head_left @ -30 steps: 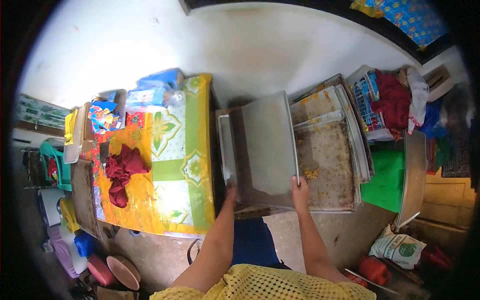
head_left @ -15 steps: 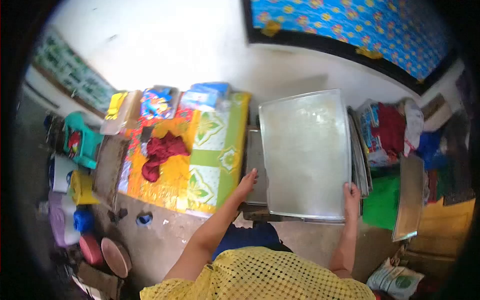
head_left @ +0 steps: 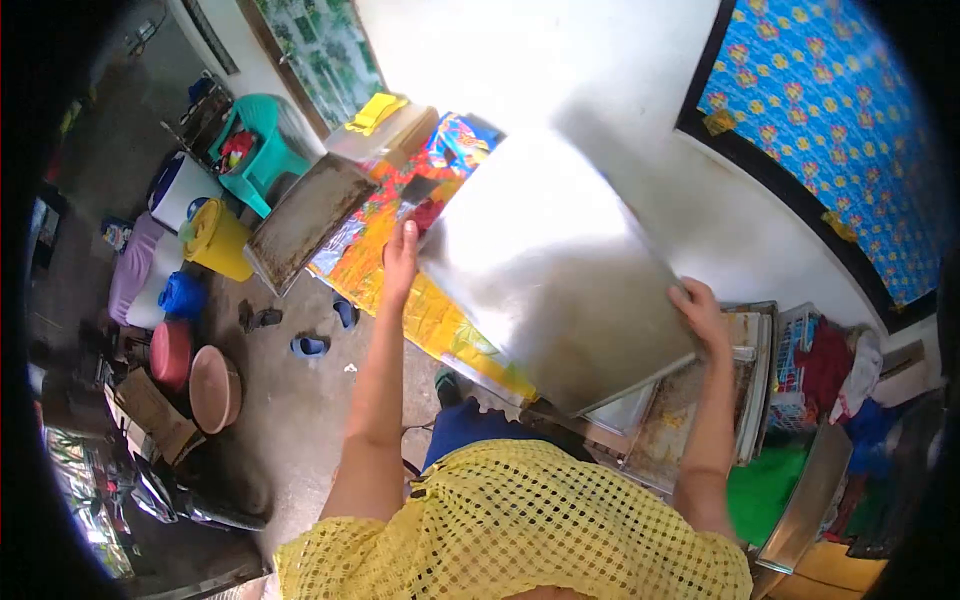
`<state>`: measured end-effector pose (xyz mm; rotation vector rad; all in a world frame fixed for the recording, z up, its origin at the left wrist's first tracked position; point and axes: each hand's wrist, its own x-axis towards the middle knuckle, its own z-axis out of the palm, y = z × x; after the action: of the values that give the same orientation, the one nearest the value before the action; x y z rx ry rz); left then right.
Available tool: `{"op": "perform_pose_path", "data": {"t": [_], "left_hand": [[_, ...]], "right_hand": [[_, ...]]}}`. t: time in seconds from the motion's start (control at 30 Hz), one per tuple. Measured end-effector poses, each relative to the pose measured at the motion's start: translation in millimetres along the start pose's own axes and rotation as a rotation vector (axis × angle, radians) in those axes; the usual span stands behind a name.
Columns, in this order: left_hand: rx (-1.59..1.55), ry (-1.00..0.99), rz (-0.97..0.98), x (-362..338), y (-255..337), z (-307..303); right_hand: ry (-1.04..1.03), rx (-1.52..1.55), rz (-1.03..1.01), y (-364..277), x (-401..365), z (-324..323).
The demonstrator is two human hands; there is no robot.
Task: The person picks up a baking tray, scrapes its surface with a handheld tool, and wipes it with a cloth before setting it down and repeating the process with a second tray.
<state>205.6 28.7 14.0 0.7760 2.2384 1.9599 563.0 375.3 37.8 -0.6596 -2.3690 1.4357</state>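
A large shiny metal baking tray point(head_left: 560, 290) is held up and tilted in front of me, its face catching the light. My left hand point(head_left: 400, 262) is at its left edge, thumb up; the fingers behind the tray are partly hidden. My right hand point(head_left: 702, 318) grips the opposite edge, with the thumb on the face. Below the tray, to the right, several used baking trays point(head_left: 680, 420) lie and lean together. The held tray covers part of a table with a yellow patterned cloth point(head_left: 440, 320).
Another brown-stained tray point(head_left: 310, 222) juts from the table's left end. Beyond it stand a teal chair point(head_left: 262, 150) and a yellow bucket point(head_left: 218, 240). Slippers point(head_left: 310, 347) and basins point(head_left: 215, 390) are on the floor. At right, a tray point(head_left: 808, 495) leans by green material point(head_left: 768, 485).
My view has turned left. The tray has swung left from beside the stack and is now tilted over the table. My left hand, formerly beside the tray, has come up to its edge.
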Motion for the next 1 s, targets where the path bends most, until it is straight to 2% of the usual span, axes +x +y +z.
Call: {"op": "perform_pose_path", "data": {"t": [0.07,0.1,0.17,0.2,0.23,0.27,0.3,0.33,0.37,0.4,0.47,0.53,0.57,0.63,0.73,0.77,0.87,0.93,1.0], "left_hand": [[-0.087,0.009,-0.083,15,-35,-34],[0.046,-0.038,-0.133,18,-49,-57],[0.204,-0.051,-0.163,14,-70,-85],[0.231,-0.049,-0.249,15,-87,-101],[0.274,-0.003,-0.354,9,-98,-117],[0.126,0.109,-0.257,3,-134,-128],[0.113,0.115,-0.368,-1,-148,-143],[0.087,0.238,-0.234,-6,-157,-146],[0.172,0.2,-0.516,-9,-176,-163],[0.066,0.293,-0.381,-17,-204,-169],[0.095,0.321,-0.595,-27,-250,-195],[0.044,0.438,-0.615,-35,-261,-204],[0.081,0.438,-0.799,-38,-262,-211],[0.033,0.458,-0.863,-42,-259,-212],[-0.069,0.414,-1.009,-42,-250,-205],[-0.134,0.353,-1.08,-39,-246,-207],[-0.461,0.252,-1.079,-54,-286,-212],[-0.51,0.216,-1.055,-59,-289,-215],[-0.51,0.191,-1.052,-53,-280,-215]], "right_hand": [[-0.196,-0.03,0.022,-21,46,38],[-0.296,-0.01,0.051,-33,66,59],[-0.397,-0.192,-0.07,-41,112,101],[-0.445,-0.285,-0.13,-47,132,122],[-0.4,-0.369,-0.119,-59,147,144],[-0.356,-0.451,-0.102,-72,160,168],[-0.311,-0.533,-0.082,-81,175,190],[-0.294,-0.543,-0.071,-78,194,214],[-0.281,-0.555,-0.056,-65,214,242],[-0.269,-0.571,-0.042,-53,235,269],[-0.194,-0.549,-0.125,-36,262,322],[-0.156,-0.501,-0.141,-32,290,370],[-0.158,-0.465,-0.111,-33,302,392],[-0.119,-0.385,-0.048,-17,326,439],[0.052,-0.574,0.18,-60,340,478],[0.054,-0.595,0.186,-60,349,490],[0.094,-0.626,0.186,-57,383,518],[0.161,-0.608,0.178,-51,404,532],[0.101,-0.713,0.263,-57,418,536]]}}
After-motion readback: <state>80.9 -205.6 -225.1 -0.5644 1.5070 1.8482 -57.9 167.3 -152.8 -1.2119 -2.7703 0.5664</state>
